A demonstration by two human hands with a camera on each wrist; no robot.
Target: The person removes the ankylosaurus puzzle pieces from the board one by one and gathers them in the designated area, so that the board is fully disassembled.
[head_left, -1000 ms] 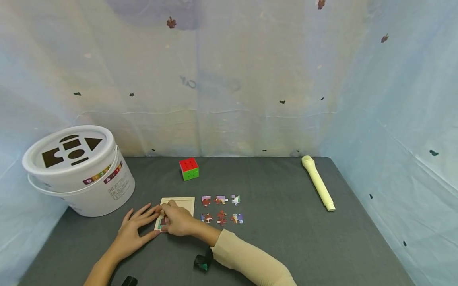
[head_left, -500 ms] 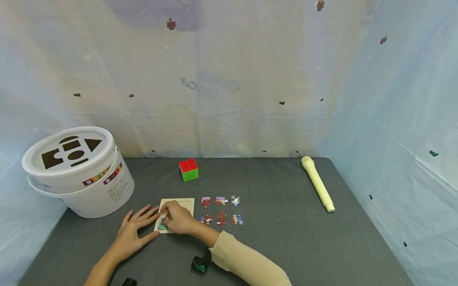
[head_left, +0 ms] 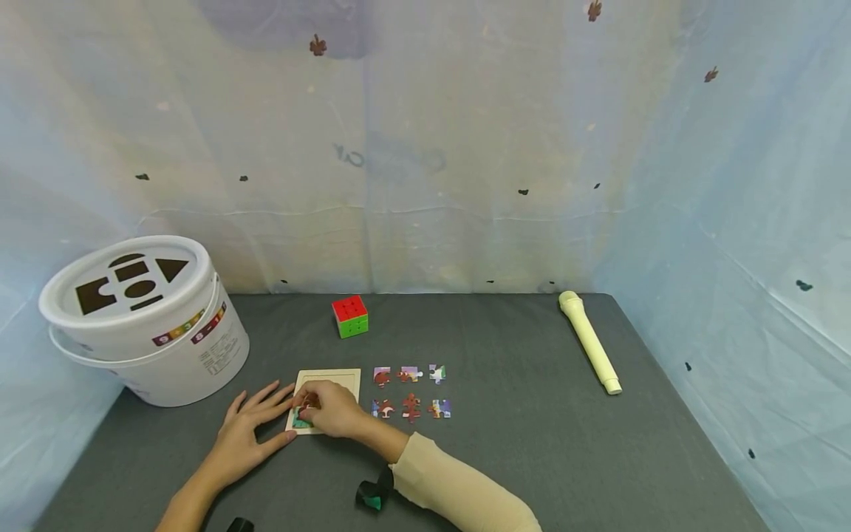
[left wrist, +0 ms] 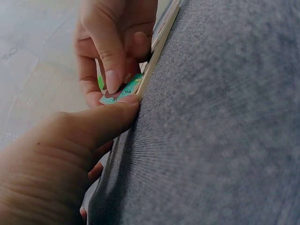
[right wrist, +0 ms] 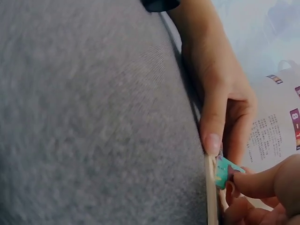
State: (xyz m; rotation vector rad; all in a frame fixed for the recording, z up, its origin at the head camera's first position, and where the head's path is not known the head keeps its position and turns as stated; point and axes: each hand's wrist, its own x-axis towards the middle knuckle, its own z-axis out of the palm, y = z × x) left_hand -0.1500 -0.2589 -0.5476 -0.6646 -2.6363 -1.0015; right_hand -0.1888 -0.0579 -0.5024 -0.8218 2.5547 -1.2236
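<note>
Puzzle piece (left wrist: 132,86), teal with a dark patch, sits in your pinch at the near-left corner of the wooden tray (head_left: 342,375). From the right wrist it leans up off the tray, lower edge by the rim; cannot tell if it is seated. Right hand (head_left: 332,411): narrow, thumb and fingers on the piece, likely so you can steer its tilt. Whatever lies beneath this hand is mostly hidden.

Left hand (head_left: 247,434): wide, fingers spread, gripping nothing. Thumb tip rests on the tray's near-left corner, fingertips by its left edge; by the look of it, you are keeping the tray from sliding.

Six loose pieces (head_left: 411,406) lie off the tray's right edge in two rows of three, spaced apart, presumably so you can read and lift each separately.

Cube (head_left: 350,318) near the table's (head_left: 505,443) far edge, pale stick (head_left: 590,342) toward its far-right corner, white bucket (head_left: 206,355) by its left edge: all apart from your hands, seemingly set aside.
</note>
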